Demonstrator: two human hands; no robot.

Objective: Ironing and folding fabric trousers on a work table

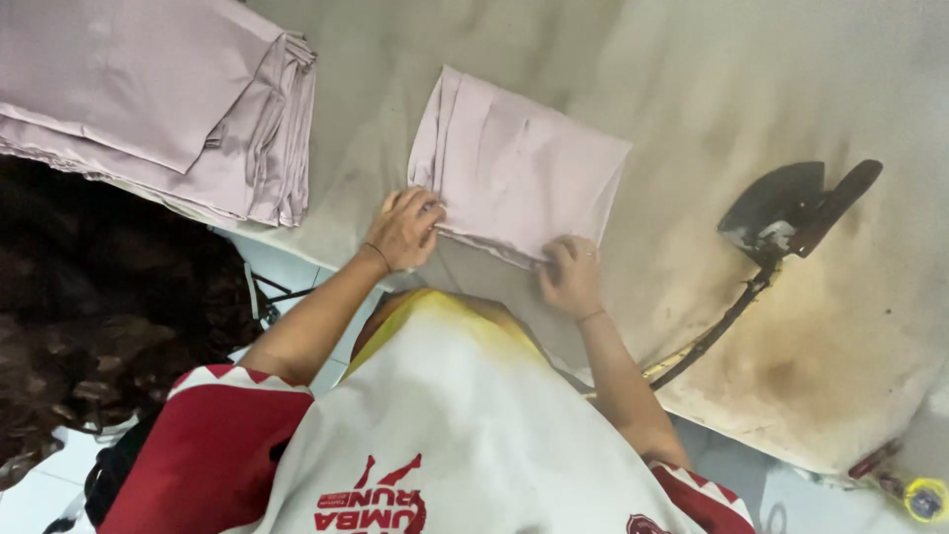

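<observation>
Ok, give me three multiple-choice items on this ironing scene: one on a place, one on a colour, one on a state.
1. Where does the iron lie?
A. on the folded cloth
B. on the table, right of the folded cloth
C. on the stack

2. What colour is the folded cloth?
A. pale pink
B. dark green
C. black

3. What are the hands doing?
A. both lifted clear
B. both on the folded cloth's near edge
C. one holds the iron

Answers:
1 B, it rests on the stained table, apart from the cloth.
2 A, same pink as the stack.
3 B, left hand and right hand press that edge.
</observation>
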